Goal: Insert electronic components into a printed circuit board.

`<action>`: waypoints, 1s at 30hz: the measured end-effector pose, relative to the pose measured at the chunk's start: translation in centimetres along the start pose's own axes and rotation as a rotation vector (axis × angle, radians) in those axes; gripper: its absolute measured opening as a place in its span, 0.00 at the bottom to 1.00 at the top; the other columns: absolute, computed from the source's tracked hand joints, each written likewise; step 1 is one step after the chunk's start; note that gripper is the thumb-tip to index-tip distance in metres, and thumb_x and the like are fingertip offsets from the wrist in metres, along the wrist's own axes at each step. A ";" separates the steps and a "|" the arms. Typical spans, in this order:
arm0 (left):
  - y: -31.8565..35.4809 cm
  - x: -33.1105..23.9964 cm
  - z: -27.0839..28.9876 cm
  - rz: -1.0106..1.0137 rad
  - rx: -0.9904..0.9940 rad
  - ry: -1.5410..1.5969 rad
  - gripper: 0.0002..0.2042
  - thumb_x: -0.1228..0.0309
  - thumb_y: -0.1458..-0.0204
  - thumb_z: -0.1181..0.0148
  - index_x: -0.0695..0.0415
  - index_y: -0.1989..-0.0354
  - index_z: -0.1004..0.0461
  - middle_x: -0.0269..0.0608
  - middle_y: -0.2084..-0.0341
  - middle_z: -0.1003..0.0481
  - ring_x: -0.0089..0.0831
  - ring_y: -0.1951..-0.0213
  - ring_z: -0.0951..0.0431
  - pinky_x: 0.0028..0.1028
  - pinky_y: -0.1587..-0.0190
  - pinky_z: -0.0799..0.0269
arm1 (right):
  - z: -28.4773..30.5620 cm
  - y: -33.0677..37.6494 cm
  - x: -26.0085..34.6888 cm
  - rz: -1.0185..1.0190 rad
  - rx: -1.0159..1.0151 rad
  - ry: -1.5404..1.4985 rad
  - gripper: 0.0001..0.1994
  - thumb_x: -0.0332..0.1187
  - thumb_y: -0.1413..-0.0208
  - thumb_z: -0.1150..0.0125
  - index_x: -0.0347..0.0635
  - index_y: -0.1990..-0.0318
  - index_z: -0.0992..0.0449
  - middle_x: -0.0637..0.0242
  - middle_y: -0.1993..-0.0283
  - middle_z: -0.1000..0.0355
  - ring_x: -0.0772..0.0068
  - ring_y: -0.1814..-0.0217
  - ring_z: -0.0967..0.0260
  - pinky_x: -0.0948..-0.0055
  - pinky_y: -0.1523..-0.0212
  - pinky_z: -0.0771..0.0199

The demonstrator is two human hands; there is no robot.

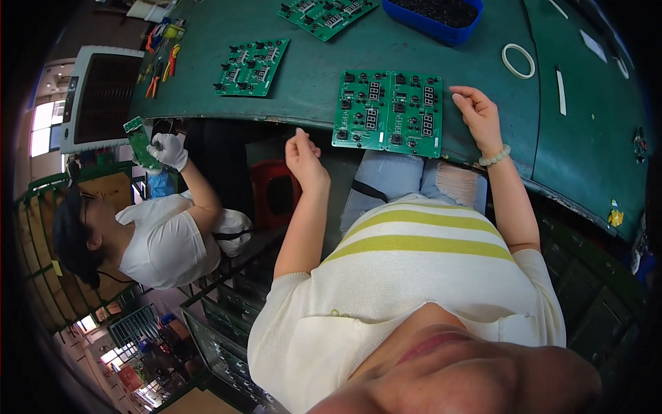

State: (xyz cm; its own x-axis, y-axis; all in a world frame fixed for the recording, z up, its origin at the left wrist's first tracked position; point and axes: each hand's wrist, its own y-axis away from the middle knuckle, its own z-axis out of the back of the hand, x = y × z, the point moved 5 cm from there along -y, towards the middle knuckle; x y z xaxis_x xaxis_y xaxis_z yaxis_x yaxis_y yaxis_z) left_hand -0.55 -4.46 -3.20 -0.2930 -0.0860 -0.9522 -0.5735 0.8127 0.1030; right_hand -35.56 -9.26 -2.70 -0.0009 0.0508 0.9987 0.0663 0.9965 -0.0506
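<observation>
A green circuit board panel (387,114) with several dark digit displays and black components lies at the table's near edge, its front part reaching over the edge above my lap. Off its left side, my left hand (305,162) hovers in front of the table with curled fingers, apart from the board. Just beyond the board's right edge is my right hand (477,119), thumb and forefinger drawn close together, a bracelet on its wrist. Whether either hand has a small part between its fingertips is too small to see.
More board panels lie farther back, one at the left (252,67) and one at the top (327,15). A blue bin (441,27) holds small black parts. A tape ring (518,61) lies right; pliers (156,77) lie left. A gloved co-worker (169,238) holds a green board (141,143).
</observation>
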 end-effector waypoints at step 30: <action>5.8 3.9 -4.4 0.440 0.444 0.210 0.11 0.66 0.42 0.51 0.62 0.62 0.32 0.43 0.72 0.26 0.27 0.72 0.26 0.27 0.70 0.27 | -2.8 1.1 0.8 0.168 0.233 0.122 0.17 0.35 0.45 0.44 0.42 0.48 0.32 0.79 0.85 0.48 0.86 0.85 0.54 0.82 0.82 0.53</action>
State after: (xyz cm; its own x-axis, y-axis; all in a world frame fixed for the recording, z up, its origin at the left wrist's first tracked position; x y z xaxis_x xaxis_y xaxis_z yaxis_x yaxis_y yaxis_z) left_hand -8.43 -2.61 -5.06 -0.5970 0.2349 -0.7671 -0.0086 0.9542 0.2989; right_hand -32.67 -8.33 -1.94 0.1116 0.2218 0.9687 -0.1753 0.9639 -0.2005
